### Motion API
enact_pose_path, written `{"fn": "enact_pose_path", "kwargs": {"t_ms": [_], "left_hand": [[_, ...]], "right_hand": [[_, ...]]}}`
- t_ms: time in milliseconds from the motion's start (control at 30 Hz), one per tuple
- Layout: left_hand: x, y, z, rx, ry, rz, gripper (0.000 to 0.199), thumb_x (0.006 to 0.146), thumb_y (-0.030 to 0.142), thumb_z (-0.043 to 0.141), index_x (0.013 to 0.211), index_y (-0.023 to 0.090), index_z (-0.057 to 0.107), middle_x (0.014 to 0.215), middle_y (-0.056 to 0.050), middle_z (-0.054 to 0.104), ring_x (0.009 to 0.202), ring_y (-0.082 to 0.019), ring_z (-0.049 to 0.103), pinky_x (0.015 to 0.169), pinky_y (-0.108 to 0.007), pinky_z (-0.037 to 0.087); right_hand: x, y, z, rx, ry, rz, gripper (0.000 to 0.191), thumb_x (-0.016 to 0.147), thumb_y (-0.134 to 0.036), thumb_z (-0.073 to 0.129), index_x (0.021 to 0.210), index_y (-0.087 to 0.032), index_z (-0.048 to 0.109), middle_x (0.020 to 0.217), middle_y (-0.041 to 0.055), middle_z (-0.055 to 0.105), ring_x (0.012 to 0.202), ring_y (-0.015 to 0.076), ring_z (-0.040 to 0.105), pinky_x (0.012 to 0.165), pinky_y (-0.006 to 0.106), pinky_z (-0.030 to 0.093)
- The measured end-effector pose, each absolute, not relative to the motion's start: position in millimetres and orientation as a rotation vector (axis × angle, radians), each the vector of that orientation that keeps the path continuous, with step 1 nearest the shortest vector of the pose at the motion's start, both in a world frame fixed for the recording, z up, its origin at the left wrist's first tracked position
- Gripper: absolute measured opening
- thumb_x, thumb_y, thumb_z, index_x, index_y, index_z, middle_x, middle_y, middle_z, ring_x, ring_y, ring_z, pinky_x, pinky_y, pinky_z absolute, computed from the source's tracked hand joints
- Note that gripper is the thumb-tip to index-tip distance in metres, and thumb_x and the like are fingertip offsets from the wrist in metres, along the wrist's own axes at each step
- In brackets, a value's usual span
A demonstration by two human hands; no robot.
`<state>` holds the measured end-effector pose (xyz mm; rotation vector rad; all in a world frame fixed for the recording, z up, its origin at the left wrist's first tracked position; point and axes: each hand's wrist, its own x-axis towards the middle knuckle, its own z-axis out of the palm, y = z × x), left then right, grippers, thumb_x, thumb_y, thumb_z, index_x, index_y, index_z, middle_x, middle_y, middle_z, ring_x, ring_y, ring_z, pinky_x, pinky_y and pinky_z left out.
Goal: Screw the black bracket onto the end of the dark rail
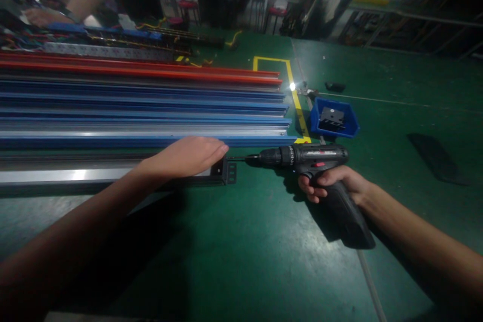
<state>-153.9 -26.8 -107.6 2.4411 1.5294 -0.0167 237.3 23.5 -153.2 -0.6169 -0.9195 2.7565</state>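
Note:
My right hand (335,183) is wrapped round the grip of a black cordless drill (320,156), its index finger near the trigger. The drill lies level and points left. Its long thin bit (239,159) reaches the end of a black and silver metal rail (81,175), where a black end bracket (225,173) with a slotted tab is fitted. Whether the bit sits in a screw is too small to tell. My left hand (188,155) closes over that same rail just behind the bracket, thumb side toward the drill; most of its fingers are hidden behind the rail.
Several blue rails (143,110) and red rails (143,68) lie parallel beyond my left hand. Behind the drill stands a blue bin (335,126) with black plates. Yellow tape (300,110) marks the green table. At the far left, another person's hand (41,17) is over wired parts.

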Motion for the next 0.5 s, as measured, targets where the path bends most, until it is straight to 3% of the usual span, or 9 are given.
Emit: {"fn": "enact_pose_path", "kwargs": {"t_ms": [500], "left_hand": [[-154.1,-25.7,-109.0,2.459,1.511,-0.029,0.056,0.110,0.047,0.024,0.106,0.018,0.072,0.108,-0.008,0.075,0.091,-0.022,0.069,0.085,-0.035,0.049]], "right_hand": [[236.8,22.1,-153.8,-0.600,-0.907,2.752,0.025,0.085,-0.011,0.071,0.108,-0.001,0.073,0.093,0.0102,0.072,0.071,0.0096,0.066,0.081,0.027,0.060]]}}
